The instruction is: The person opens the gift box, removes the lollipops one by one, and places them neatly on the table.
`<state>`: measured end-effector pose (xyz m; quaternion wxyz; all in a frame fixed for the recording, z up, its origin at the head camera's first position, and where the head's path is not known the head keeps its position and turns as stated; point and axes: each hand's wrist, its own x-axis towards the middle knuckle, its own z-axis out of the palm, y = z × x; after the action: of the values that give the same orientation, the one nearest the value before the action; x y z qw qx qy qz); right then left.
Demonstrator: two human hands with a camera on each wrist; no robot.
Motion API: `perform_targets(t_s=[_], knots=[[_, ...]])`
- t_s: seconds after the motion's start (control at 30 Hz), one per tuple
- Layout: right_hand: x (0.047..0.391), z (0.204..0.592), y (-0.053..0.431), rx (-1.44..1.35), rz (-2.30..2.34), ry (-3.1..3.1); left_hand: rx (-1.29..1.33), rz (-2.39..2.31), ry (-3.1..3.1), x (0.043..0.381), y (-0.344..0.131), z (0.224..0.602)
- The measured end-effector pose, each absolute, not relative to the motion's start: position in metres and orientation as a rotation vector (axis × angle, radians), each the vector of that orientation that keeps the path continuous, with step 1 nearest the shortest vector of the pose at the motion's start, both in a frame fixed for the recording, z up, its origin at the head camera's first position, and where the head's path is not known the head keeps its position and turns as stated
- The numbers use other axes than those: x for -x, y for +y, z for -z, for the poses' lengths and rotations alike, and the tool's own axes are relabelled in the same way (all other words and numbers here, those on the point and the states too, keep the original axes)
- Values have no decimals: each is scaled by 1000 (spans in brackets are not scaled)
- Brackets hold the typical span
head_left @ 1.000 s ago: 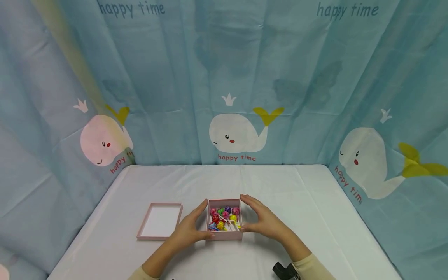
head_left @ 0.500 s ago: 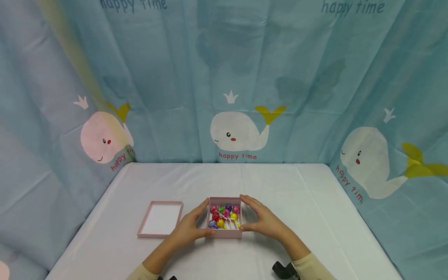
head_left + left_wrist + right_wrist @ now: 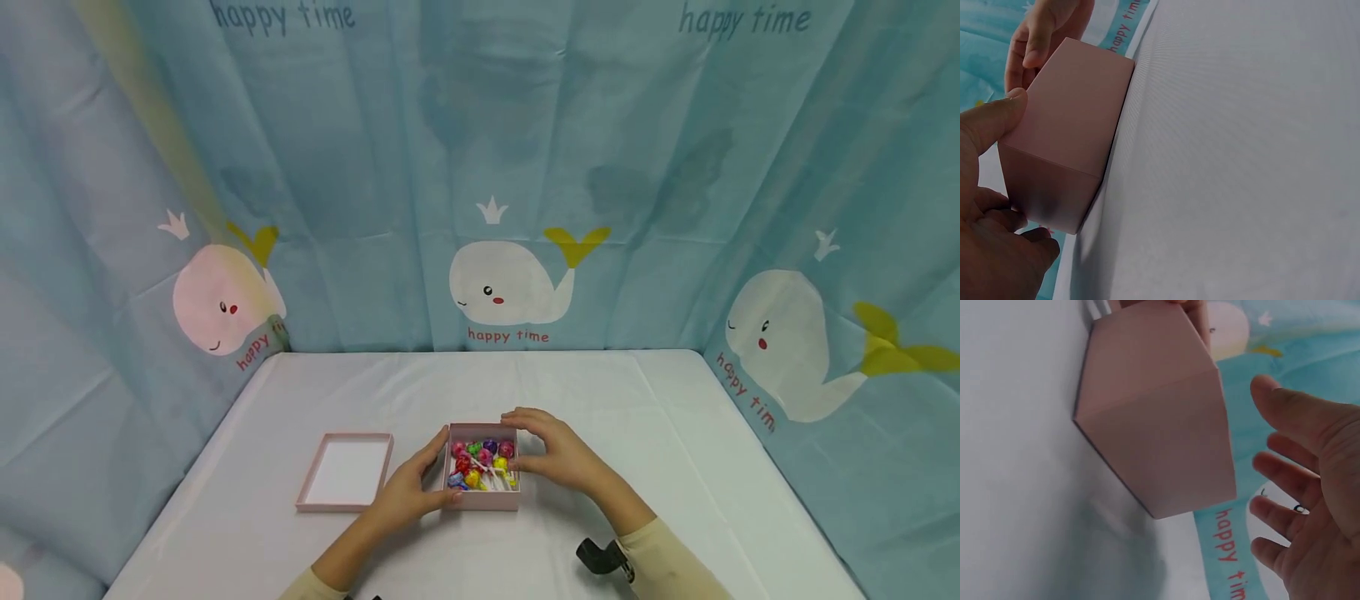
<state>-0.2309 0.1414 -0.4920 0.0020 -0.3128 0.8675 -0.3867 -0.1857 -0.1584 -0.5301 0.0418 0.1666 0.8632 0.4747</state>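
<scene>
In the head view a pink box stands without its lid on the white table. Several lollipops in bright wrappers lie inside, their white sticks toward the near right. My left hand holds the box at its left side, thumb at the near left corner, fingers along the left wall. My right hand hovers by the right wall, its fingers loosely bent above the far right rim. From the right wrist, a gap shows between that hand and the box's side.
The box lid lies inside up, left of the box, partly behind my left wrist. A black device is at my right sleeve. A blue curtain printed with whales stands behind and beside the white table.
My right hand has come off the box's right side, rising and shifting a little left over the rim. The left hand keeps its hold, and the box and lid stay in place.
</scene>
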Motion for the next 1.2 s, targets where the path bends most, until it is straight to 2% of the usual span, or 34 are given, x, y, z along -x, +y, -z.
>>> perform_targets(t_s=[0.53, 1.2], knots=[[268, 477, 112, 1042, 938, 2630, -469, -1524, 2564, 185, -158, 532], [280, 490, 95, 1259, 695, 2572, -453, -1558, 2522, 187, -158, 536]])
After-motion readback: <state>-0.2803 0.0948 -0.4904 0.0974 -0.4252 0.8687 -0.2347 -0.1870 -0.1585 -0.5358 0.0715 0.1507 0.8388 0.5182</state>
